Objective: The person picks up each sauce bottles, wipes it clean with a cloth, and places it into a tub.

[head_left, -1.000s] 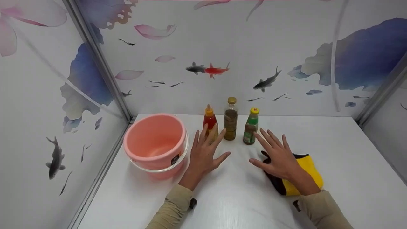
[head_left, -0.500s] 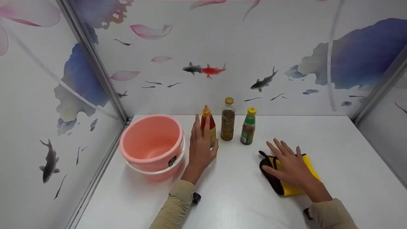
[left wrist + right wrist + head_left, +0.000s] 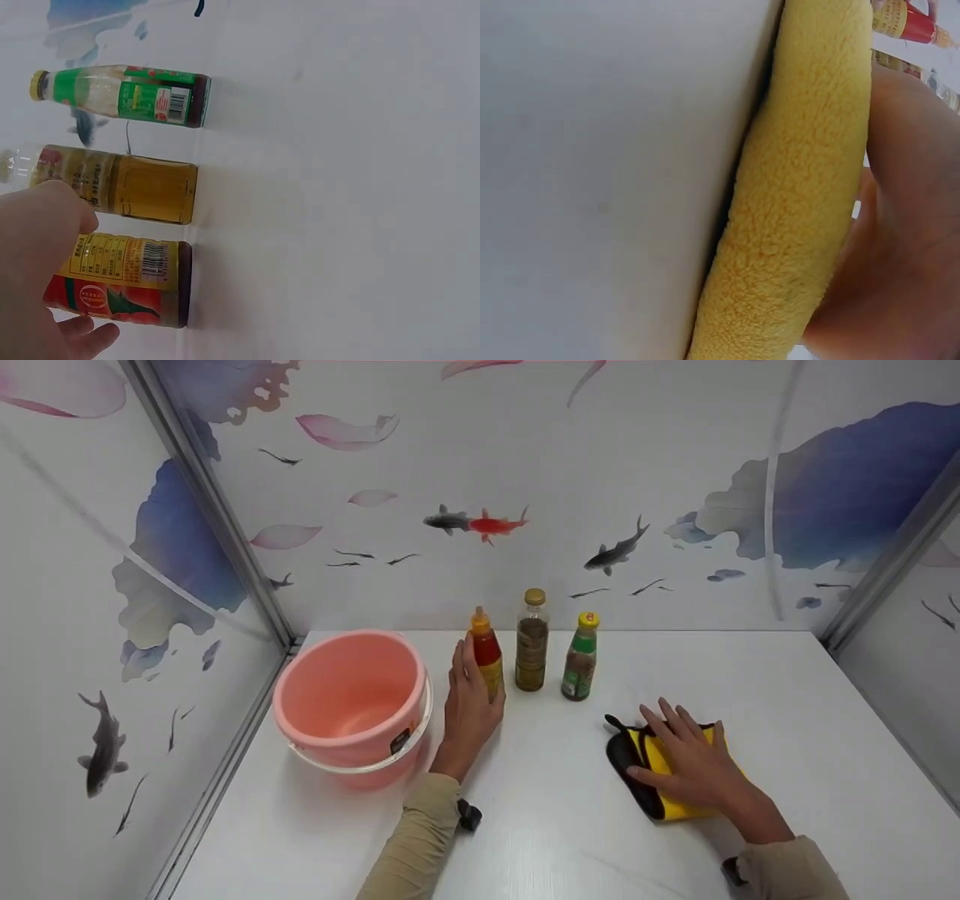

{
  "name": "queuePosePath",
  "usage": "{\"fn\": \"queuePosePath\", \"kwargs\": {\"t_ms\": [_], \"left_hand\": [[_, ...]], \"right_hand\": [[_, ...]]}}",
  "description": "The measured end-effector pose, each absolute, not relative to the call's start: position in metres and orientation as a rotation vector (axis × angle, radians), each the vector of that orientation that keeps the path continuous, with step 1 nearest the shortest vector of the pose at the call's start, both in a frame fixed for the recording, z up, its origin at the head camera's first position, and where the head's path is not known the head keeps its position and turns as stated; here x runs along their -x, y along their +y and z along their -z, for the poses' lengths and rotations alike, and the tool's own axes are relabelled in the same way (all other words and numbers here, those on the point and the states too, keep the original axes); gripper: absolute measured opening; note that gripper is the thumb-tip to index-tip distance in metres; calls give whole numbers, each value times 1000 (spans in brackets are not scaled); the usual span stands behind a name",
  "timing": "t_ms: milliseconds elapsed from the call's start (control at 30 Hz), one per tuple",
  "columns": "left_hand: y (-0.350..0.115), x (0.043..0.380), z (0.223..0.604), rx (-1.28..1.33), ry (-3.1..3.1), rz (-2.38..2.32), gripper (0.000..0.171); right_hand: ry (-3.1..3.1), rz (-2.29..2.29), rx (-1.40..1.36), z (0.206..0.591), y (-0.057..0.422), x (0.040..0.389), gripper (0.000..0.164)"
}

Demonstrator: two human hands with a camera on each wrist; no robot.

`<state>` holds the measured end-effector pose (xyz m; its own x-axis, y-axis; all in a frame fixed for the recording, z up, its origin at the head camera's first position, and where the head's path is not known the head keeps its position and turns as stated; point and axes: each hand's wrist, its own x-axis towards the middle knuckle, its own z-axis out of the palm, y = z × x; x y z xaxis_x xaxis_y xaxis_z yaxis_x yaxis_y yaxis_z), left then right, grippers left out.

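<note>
My left hand (image 3: 469, 720) is around the squeeze bottle of red sauce (image 3: 488, 654), its thumb on one side and its fingers on the other. The left wrist view shows the thumb at the edge of this bottle's yellow and red label, fingertips curled past the opposite edge. Beside it stand a gold-capped bottle of amber liquid (image 3: 531, 649) and a green-labelled bottle with a yellow cap (image 3: 580, 660). My right hand (image 3: 694, 765) lies with spread fingers over a folded yellow and black towel (image 3: 660, 802). In the right wrist view the towel's fluffy yellow edge (image 3: 795, 180) fills the middle.
A pink bucket (image 3: 352, 746) with a white handle stands left of my left hand. White panels (image 3: 637, 457) printed with fish and petals close off the back and sides of the white table (image 3: 540, 825).
My left hand has closed in on the sauce bottle from the front left. My right hand has moved right and down onto the towel. The view has shifted slightly; the bottles stay standing.
</note>
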<state>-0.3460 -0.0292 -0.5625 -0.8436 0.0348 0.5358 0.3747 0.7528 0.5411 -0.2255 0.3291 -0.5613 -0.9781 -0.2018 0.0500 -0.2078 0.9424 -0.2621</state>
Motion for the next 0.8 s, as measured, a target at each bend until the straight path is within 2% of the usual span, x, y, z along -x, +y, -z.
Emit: {"fn": "queuePosePath", "kwargs": {"t_ms": [400,600,800], "left_hand": [[-23,351,564,270,-2421,1053,99],[-22,352,563,249,-2432,1039,94],[-24,354,565,236,-2429,1048,93]], "right_hand": [[-3198,-337,-236,563,328,224,112],[-3210,-354,-230,564,327,225,107],[-3182,-362,-259,565,325,224,95]]}}
